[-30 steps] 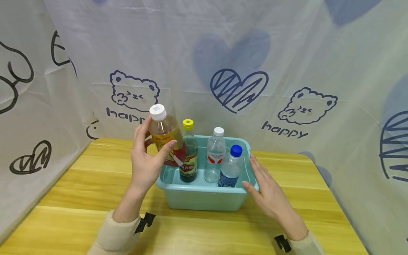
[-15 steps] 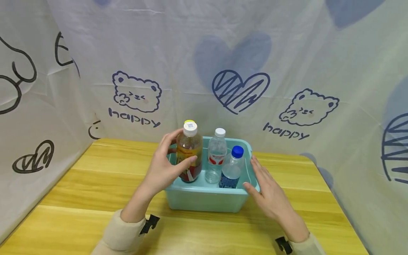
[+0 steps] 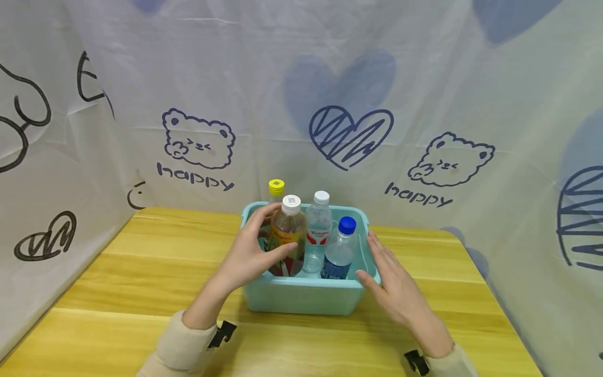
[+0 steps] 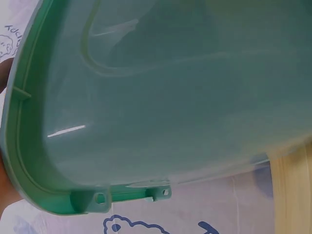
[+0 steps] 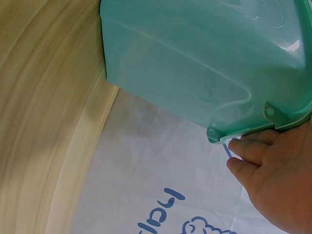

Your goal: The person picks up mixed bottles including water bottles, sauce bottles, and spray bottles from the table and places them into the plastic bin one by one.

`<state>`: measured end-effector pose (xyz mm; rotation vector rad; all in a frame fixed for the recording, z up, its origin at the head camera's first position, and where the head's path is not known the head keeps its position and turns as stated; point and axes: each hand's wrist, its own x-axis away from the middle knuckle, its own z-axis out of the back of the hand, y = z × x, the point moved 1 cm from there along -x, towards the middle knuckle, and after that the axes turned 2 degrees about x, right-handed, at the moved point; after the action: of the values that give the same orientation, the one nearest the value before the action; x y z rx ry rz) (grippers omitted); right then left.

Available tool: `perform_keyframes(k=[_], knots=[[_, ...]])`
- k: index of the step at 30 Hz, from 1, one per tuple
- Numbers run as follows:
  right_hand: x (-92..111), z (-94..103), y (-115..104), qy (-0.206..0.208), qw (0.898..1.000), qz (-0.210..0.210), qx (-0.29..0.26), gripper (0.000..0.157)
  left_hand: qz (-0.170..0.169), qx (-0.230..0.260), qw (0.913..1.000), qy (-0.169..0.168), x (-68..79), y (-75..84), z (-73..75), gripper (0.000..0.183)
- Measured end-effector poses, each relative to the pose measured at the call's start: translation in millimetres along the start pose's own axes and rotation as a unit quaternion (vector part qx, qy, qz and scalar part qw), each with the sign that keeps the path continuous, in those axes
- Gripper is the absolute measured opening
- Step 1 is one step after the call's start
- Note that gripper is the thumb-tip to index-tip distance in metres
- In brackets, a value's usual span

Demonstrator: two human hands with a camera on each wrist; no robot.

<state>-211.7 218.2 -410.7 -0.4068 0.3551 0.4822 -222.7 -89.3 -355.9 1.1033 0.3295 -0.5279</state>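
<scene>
A juice bottle point(image 3: 291, 229) with a white cap and dark red-brown contents stands inside the light teal plastic basin point(image 3: 301, 299). My left hand point(image 3: 246, 255) holds this bottle, thumb across its front and fingers around the far left side. On the basin's right rim rests my right hand point(image 3: 398, 285), its fingers straight; the right wrist view shows those fingers point(image 5: 251, 151) along the rim's outer edge. Beside the juice bottle are a clear water bottle point(image 3: 318, 230) with a white cap and a shorter blue-capped bottle point(image 3: 340, 254). A yellow-capped bottle point(image 3: 276, 188) is mostly hidden behind.
The basin stands on a yellow wood-grain table point(image 3: 141, 283). A pale cloth point(image 3: 264, 68) printed with hearts and bears hangs behind the table and along its sides.
My left hand has carried the juice bottle rightward and down from above the basin's left side into it, from tilted to upright. The right hand has stayed at the rim.
</scene>
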Motion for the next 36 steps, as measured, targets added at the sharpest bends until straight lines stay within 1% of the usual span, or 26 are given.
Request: perform_keyframes(k=[4,7,11,16,24,30,33,36], knots=[[-0.7,0.1,-1.3,0.001,1.000,-0.001,-0.002,0.070,0.010,-0.014,0.9995,-0.028,-2.0,-2.5,-0.6,0.073],[-0.7,0.3,-1.2,0.002,1.000,0.001,-0.002,0.070,0.010,-0.020,0.9983,-0.054,-5.0,-3.6,-1.7,0.073],[-0.6,0.4,-1.4,0.003,1.000,0.005,-0.002,0.071,0.015,-0.032,0.9958,-0.084,-8.3,-6.1,-2.7,0.073],[-1.2,0.7,-1.3,0.005,1.000,0.007,-0.002,0.071,0.021,-0.057,0.9916,-0.114,-11.4,-9.5,-2.1,0.074],[-1.1,-0.3,-0.5,0.004,1.000,0.006,0.000,0.071,0.006,-0.080,0.9843,-0.157,-14.8,-14.9,-0.6,0.075],[-0.5,-1.6,0.0,0.005,1.000,0.004,0.000,0.071,-0.001,-0.072,0.9765,-0.203,-18.4,-20.5,-2.9,0.072],[-0.2,-1.8,-0.3,0.005,1.000,0.004,-0.002,0.071,-0.007,-0.073,0.9724,-0.222,-19.9,-22.5,-4.6,0.073],[-0.5,-1.3,-0.5,0.007,1.000,0.004,-0.004,0.071,-0.008,-0.083,0.9687,-0.234,-22.3,-24.5,-6.4,0.074]])
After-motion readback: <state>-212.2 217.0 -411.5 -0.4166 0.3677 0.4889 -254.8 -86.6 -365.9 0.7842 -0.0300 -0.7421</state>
